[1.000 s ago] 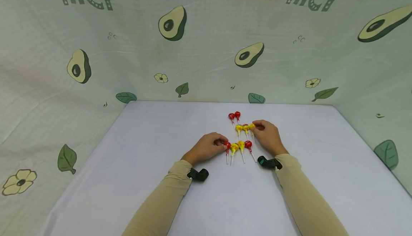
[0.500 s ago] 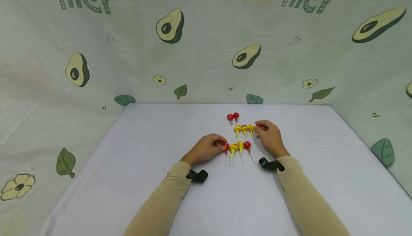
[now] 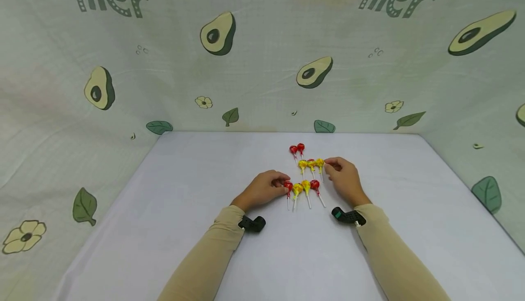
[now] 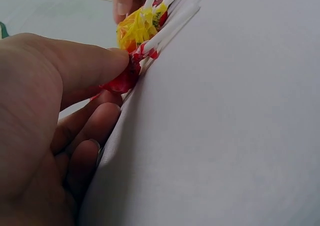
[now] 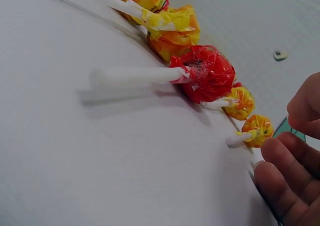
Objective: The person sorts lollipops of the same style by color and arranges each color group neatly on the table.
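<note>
Several red and yellow lollipops with white sticks lie in three short rows on the white table (image 3: pixel 205 228). My left hand (image 3: pixel 283 183) pinches the red lollipop (image 3: pixel 288 185) at the left end of the front row; in the left wrist view my thumb (image 4: pixel 95 61) lies on its wrapper (image 4: pixel 121 81), with my curled fingers below. My right hand (image 3: pixel 329 164) rests, fingers loosely curled, beside the yellow lollipop (image 3: pixel 320 162) at the right end of the middle row. The right wrist view shows those fingertips (image 5: pixel 280 181) just short of that lollipop (image 5: pixel 257 128), holding nothing.
Two red lollipops (image 3: pixel 297 148) form the back row. A cloth backdrop (image 3: pixel 262 64) printed with avocados and leaves closes the table on three sides. Black wrist cameras (image 3: pixel 252 223) sit on both beige sleeves.
My right hand drew slightly away from the middle row, then came back to the yellow lollipop's right side. My left hand has stayed on the red lollipop.
</note>
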`<state>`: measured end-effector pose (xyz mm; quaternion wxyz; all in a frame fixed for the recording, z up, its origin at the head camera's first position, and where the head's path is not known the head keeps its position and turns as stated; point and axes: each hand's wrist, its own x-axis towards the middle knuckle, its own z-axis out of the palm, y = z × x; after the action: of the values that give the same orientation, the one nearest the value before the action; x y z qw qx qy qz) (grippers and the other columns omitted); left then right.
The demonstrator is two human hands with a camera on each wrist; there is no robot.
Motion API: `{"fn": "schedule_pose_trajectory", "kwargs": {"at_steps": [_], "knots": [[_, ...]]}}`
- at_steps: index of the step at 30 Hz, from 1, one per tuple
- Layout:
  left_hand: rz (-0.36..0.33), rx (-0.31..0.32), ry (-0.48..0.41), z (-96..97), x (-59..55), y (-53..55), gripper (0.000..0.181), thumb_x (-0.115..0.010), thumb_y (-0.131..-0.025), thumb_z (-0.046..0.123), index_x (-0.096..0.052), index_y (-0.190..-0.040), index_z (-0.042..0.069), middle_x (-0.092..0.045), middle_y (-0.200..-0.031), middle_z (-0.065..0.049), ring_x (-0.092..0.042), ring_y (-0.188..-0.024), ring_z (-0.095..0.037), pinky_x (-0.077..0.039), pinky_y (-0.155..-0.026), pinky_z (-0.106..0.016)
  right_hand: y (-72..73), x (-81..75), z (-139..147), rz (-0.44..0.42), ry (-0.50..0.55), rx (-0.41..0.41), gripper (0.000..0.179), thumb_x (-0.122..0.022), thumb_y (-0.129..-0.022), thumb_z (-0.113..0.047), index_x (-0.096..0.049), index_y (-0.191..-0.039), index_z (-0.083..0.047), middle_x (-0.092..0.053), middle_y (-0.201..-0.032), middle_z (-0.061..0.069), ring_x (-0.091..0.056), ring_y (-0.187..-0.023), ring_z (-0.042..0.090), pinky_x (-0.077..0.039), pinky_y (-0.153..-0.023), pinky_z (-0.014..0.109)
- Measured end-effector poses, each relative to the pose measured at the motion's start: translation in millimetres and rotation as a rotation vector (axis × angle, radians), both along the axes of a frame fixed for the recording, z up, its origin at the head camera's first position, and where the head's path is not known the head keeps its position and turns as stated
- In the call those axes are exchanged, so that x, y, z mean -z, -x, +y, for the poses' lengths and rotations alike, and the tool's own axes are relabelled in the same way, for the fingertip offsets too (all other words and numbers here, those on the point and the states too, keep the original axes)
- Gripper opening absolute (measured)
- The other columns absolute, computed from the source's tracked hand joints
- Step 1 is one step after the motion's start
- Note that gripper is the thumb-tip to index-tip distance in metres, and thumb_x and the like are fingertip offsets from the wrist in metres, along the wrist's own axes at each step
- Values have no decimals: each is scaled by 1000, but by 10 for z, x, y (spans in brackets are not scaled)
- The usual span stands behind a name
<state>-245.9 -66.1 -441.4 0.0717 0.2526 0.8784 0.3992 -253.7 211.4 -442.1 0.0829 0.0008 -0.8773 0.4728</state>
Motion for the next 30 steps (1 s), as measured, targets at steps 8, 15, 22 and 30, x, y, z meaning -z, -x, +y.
{"fn": "schedule_pose_trajectory", "kwargs": {"at_steps": [8,15,22,30], "knots": [[15,17,32,-9,14,7,29,-72,-94,28,-71,-122,19,-61,-101,10,-57,-91,-8,-47,-81,-27,-126,7,7,-1,-22,-28,28,-58,-102,-27,-66,-121,-7,-68,-100,11,-61,-81,24,-50,-66,31],[-12,25,37,-18,19,10,29,-72,-94,29,-69,-122,22,-61,-102,11,-57,-92,-8,-47,-83,-28,-251,25,12,21,-26,-43,24,-61,-100,-20,-67,-117,-6,-69,-96,10,-62,-77,23,-50,-63,29],[-30,48,7,-29,16,21,29,-72,-94,32,-68,-121,22,-62,-101,11,-57,-92,-9,-47,-83,-28,-333,64,-8,28,-62,-90,23,-63,-99,-21,-69,-116,-7,-70,-101,8,-62,-88,22,-50,-75,32],[-58,31,-29,-68,30,31,26,-73,-92,34,-69,-116,25,-64,-98,10,-58,-91,-10,-48,-82,-30,-325,77,-75,60,-77,-141,23,-64,-98,-20,-70,-117,-8,-69,-105,6,-61,-96,22,-47,-86,41]]}}
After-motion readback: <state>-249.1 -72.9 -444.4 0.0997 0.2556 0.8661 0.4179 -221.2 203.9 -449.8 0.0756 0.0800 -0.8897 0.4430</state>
